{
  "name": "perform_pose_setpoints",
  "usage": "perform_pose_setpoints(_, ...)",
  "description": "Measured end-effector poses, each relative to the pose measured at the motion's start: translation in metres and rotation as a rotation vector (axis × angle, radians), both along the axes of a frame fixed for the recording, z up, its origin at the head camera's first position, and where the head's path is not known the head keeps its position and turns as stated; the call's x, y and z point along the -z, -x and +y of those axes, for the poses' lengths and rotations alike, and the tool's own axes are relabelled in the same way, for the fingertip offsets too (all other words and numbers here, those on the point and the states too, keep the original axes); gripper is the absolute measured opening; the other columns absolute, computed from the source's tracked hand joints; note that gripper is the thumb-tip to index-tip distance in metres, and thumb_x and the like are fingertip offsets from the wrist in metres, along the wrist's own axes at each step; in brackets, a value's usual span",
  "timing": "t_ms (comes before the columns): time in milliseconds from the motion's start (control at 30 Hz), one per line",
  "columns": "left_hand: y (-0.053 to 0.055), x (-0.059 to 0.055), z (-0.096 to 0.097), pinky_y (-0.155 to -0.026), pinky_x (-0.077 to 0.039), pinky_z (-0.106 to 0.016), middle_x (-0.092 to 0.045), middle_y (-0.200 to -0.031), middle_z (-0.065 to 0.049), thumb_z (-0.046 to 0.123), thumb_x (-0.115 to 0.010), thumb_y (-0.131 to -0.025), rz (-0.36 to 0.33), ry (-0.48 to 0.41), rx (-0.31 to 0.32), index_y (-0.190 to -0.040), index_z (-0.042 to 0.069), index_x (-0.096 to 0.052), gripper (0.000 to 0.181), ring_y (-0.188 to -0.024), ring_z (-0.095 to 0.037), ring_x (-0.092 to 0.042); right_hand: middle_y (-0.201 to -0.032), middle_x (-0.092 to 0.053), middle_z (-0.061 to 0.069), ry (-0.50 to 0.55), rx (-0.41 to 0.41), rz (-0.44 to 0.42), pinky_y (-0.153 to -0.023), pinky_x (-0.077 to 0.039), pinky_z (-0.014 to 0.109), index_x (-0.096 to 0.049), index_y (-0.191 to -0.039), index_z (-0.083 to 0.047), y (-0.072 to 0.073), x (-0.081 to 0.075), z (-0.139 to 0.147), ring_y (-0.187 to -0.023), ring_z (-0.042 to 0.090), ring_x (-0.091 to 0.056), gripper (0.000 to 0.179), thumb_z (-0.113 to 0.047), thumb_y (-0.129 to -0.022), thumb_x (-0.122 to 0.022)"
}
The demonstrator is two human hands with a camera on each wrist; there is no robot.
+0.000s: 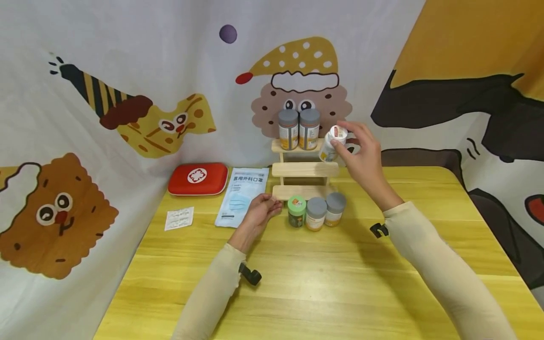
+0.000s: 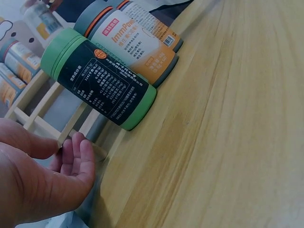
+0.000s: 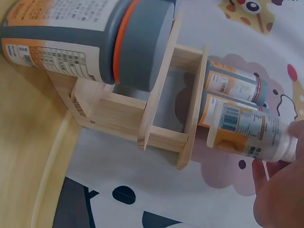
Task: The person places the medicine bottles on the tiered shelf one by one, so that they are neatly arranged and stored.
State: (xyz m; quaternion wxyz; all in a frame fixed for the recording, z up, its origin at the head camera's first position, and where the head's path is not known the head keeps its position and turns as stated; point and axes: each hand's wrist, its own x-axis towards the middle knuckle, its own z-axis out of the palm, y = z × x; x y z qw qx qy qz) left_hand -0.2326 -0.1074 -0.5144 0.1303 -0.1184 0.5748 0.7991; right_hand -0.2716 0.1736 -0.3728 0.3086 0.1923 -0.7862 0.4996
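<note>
My right hand [image 1: 365,153] grips a white pill bottle [image 1: 333,143] by its white cap, near the right end of the stepped wooden rack's [image 1: 305,169] top tier. In the right wrist view the bottle [image 3: 247,130] is tilted, beside the two grey-capped bottles on that tier. Low on the rack's left end, my left hand [image 1: 260,212] pinches the wood between thumb and fingers. Two grey-capped supplement bottles [image 1: 288,130] stand side by side on the top tier. In front of the rack are a green-capped jar [image 1: 296,211] and two more grey-capped bottles [image 1: 316,214].
Left of the rack lies a blue-white face mask packet [image 1: 242,196]. Beyond it sits a red first-aid case [image 1: 198,179], with a small white packet [image 1: 179,218] nearer the front. A cartoon-printed curtain [image 1: 229,94] hangs behind the wooden table [image 1: 323,293].
</note>
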Motion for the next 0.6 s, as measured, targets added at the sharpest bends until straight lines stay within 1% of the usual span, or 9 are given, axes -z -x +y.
perform_pose_setpoints(67,0.0,0.001,0.0,-0.092,-0.066,-0.029,-0.063,-0.098,-0.008,0.004,-0.054,-0.109,0.002,0.003,0.002,-0.111,0.006,-0.05,0.005,-0.094,-0.019,-0.071,-0.134,-0.067,0.007,0.003,0.016,-0.008,-0.094,-0.056,0.015,-0.069,-0.137,-0.011,0.004,0.0,-0.002,-0.119,0.01,-0.061,0.044,-0.009,-0.095,-0.08)
perform_pose_setpoints(133,0.0,0.002,-0.001,-0.091,-0.066,-0.027,-0.063,-0.098,-0.008,0.004,-0.054,-0.109,0.003,0.001,0.003,-0.113,0.005,-0.05,0.006,-0.094,-0.019,-0.071,-0.134,-0.067,0.01,0.019,0.036,-0.014,-0.095,-0.056,0.015,-0.068,-0.137,-0.007,0.006,-0.002,-0.005,-0.12,0.016,-0.062,0.043,-0.006,-0.095,-0.079)
perform_pose_setpoints(233,0.0,0.002,-0.001,-0.092,-0.066,-0.027,-0.063,-0.099,-0.009,0.003,-0.054,-0.109,0.001,-0.003,0.004,-0.114,0.004,-0.05,0.007,-0.094,-0.019,-0.071,-0.134,-0.065,0.017,0.076,0.055,-0.024,-0.097,-0.058,0.016,-0.067,-0.136,-0.001,0.002,-0.008,-0.013,-0.12,0.017,-0.062,0.041,-0.001,-0.096,-0.076)
perform_pose_setpoints(300,0.0,0.003,-0.001,-0.093,-0.066,-0.028,-0.063,-0.099,-0.009,0.003,-0.054,-0.109,-0.001,-0.006,0.005,-0.115,0.004,-0.05,0.007,-0.094,-0.019,-0.071,-0.133,-0.064,0.021,0.111,0.063,-0.025,-0.098,-0.059,0.019,-0.067,-0.135,0.002,0.0,-0.012,-0.017,-0.121,0.018,-0.061,0.04,0.001,-0.096,-0.075)
perform_pose_setpoints(367,-0.001,0.002,-0.001,-0.095,-0.065,-0.029,-0.064,-0.098,-0.009,0.004,-0.054,-0.109,-0.002,-0.006,0.007,-0.115,0.004,-0.05,0.007,-0.095,-0.019,-0.071,-0.133,-0.064,0.023,0.138,0.057,-0.027,-0.099,-0.06,0.022,-0.066,-0.135,0.004,-0.001,-0.015,-0.02,-0.121,0.018,-0.061,0.04,0.002,-0.096,-0.074)
perform_pose_setpoints(500,-0.001,0.001,-0.001,-0.098,-0.065,-0.031,-0.065,-0.099,-0.009,0.006,-0.054,-0.11,-0.003,-0.003,0.009,-0.116,0.003,-0.051,0.007,-0.096,-0.02,-0.071,-0.134,-0.063,0.022,0.148,0.053,-0.037,-0.1,-0.06,0.027,-0.065,-0.135,0.005,0.007,-0.013,-0.02,-0.122,0.022,-0.06,0.041,0.003,-0.096,-0.074)
perform_pose_setpoints(600,0.0,0.001,-0.002,-0.101,-0.064,-0.033,-0.065,-0.101,-0.011,0.006,-0.054,-0.11,-0.006,-0.002,0.01,-0.115,0.003,-0.05,0.007,-0.097,-0.021,-0.072,-0.135,-0.064,0.019,0.141,0.067,-0.045,-0.099,-0.06,0.028,-0.066,-0.137,0.002,0.019,-0.008,-0.018,-0.123,0.022,-0.06,0.042,0.0,-0.096,-0.076)
